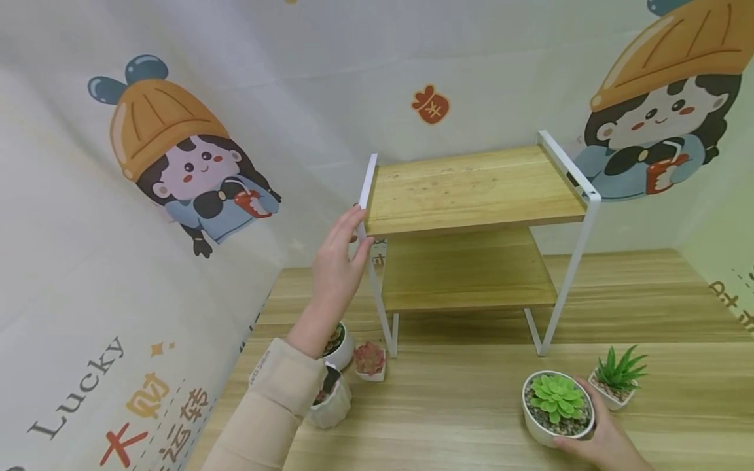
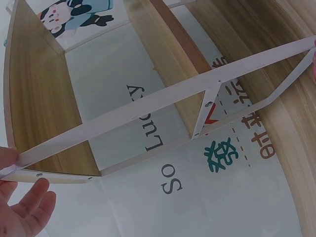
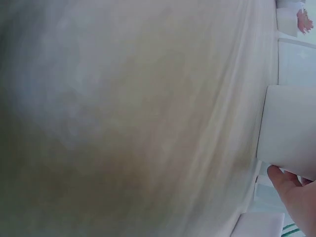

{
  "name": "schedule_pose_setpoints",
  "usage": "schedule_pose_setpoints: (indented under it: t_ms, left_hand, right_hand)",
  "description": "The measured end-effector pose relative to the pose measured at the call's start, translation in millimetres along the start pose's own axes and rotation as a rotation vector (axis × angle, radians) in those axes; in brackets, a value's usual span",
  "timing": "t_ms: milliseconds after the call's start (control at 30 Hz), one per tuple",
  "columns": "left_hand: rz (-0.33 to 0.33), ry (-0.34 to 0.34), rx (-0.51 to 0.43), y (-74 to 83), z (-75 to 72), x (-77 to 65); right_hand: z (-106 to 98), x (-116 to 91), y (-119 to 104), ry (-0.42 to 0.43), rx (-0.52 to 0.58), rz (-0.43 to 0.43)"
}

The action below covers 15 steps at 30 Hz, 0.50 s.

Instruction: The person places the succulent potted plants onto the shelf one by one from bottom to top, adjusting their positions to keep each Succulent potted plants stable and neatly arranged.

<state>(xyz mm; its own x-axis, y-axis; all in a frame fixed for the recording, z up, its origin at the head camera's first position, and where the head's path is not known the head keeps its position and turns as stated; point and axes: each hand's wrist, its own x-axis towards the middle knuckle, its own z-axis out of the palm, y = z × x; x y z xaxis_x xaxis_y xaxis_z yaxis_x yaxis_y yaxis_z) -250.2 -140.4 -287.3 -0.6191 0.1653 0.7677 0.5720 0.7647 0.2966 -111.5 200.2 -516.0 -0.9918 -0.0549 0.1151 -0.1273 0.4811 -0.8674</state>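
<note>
A two-tier wooden shelf (image 1: 477, 193) with white metal side frames stands at the middle of the table. My left hand (image 1: 338, 265) holds its upper left front corner; in the left wrist view, fingers (image 2: 34, 202) lie on either side of the white frame (image 2: 133, 108). At the front right, my right hand (image 1: 607, 435) grips a round white pot with a bright green succulent (image 1: 556, 399), thumb in front and fingers along its right side. The right wrist view shows the white pot (image 3: 289, 131) beside the hand (image 3: 296, 197).
Just right of the held pot is a small spiky green plant (image 1: 618, 376) in a white pot. Near the shelf's left foot stand a red succulent (image 1: 370, 360), a round white pot (image 1: 340, 350) and a ribbed white pot (image 1: 332, 402). Printed cloth (image 1: 330, 98) hangs behind.
</note>
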Motion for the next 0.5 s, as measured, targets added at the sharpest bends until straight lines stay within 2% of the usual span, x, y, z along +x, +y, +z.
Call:
schedule_pose_setpoints:
  t_ms: [200,300,500]
  left_hand:
    - [0.017,0.004,0.016,-0.8,1.0,-1.9]
    - [0.03,0.014,0.015,-1.1,2.2,-3.0]
    - [0.047,0.037,0.018,-1.6,3.0,-2.9]
  right_hand:
    - [2.0,0.7,-0.1,0.066,-0.067,-0.123]
    - [2.3,1.2,-0.2,0.087,-0.051,-0.186]
    - [2.7,1.5,-0.7,0.079,-0.03,-0.199]
